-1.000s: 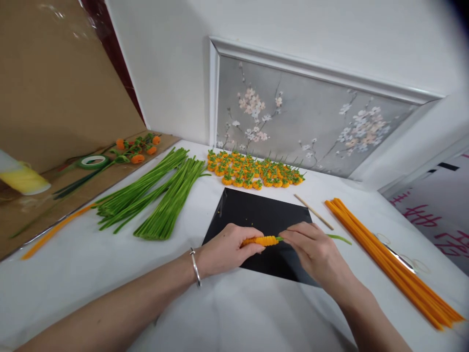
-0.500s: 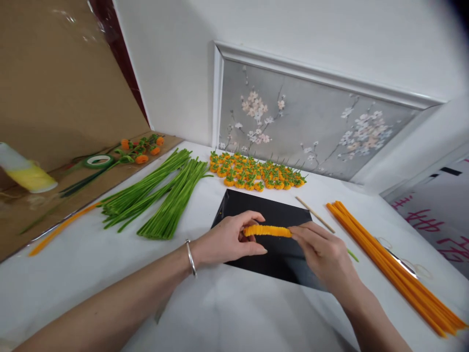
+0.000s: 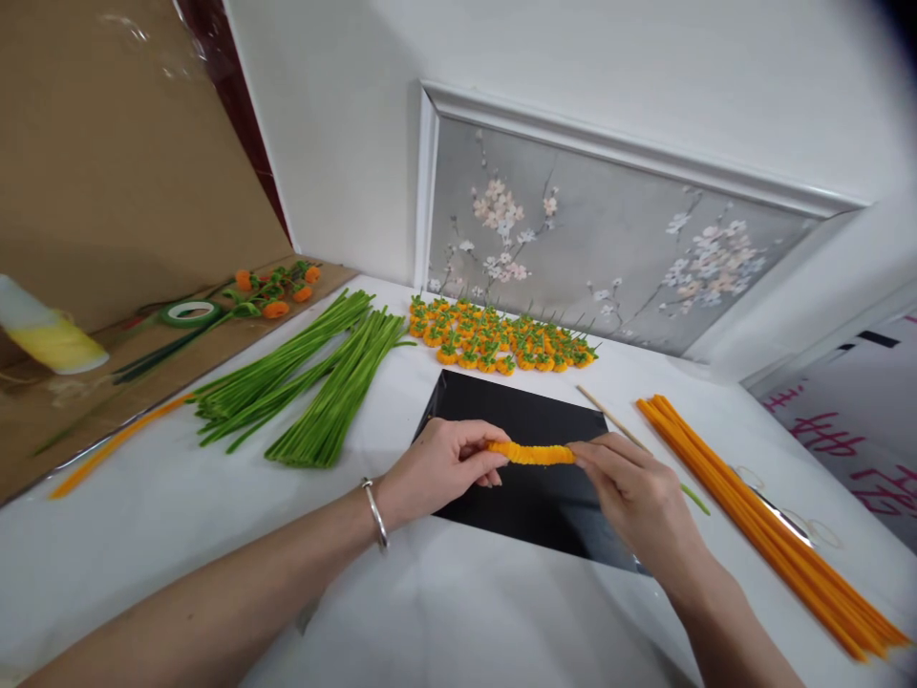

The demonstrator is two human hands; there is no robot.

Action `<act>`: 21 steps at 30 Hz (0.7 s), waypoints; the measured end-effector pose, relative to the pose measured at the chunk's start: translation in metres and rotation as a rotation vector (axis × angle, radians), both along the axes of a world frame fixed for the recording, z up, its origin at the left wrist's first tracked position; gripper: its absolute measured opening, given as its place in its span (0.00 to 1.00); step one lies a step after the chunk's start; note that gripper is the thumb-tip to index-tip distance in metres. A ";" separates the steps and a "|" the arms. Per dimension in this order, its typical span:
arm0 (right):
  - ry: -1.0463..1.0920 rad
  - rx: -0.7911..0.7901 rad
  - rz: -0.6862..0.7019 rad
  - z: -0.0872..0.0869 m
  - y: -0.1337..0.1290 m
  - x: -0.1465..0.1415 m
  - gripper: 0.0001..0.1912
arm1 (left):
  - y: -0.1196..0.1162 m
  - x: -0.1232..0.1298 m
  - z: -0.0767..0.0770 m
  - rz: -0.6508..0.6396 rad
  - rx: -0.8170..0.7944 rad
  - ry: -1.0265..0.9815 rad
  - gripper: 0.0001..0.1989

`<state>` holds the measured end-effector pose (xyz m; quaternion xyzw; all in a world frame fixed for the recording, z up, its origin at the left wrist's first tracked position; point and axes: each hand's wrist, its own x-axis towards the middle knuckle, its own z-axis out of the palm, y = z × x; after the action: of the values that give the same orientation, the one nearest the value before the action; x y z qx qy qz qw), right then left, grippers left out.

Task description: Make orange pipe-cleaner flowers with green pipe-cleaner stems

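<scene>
An orange coil of chenille stem (image 3: 536, 454), tightly wound into a short ridged rod, is stretched level between my two hands above a black board (image 3: 501, 401). At its left end, the thumb and fingers of my left hand (image 3: 451, 463) pinch it. My right hand (image 3: 637, 492) grips the opposite end between thumb and fingertips. Past the right hand a green stem end (image 3: 694, 499) sticks out; whether that hand holds it I cannot tell. A thin wooden stick (image 3: 612, 418) lies partly behind the right hand.
Green chenille stems (image 3: 322, 392) lie in bunches at left, long orange ones (image 3: 759, 526) at right. Several small orange pumpkin-like pieces (image 3: 494, 334) stand at the back. Green tape (image 3: 190, 313), orange flowers (image 3: 276, 310) and a yellow-wrapped bottle (image 3: 57, 334) rest on cardboard.
My left fingers have closed from a loose, open hold to a pinch on the coil's left end. The coil has shifted slightly right.
</scene>
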<state>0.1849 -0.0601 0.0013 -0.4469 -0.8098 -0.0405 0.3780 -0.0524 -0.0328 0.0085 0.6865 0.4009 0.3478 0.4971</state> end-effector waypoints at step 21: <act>-0.129 -0.013 -0.036 -0.002 -0.003 0.001 0.11 | -0.004 0.002 -0.006 -0.044 -0.053 -0.036 0.12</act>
<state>0.1855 -0.0629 -0.0006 -0.4601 -0.8246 -0.0707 0.3216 -0.0504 -0.0364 0.0029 0.6754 0.3854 0.3384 0.5299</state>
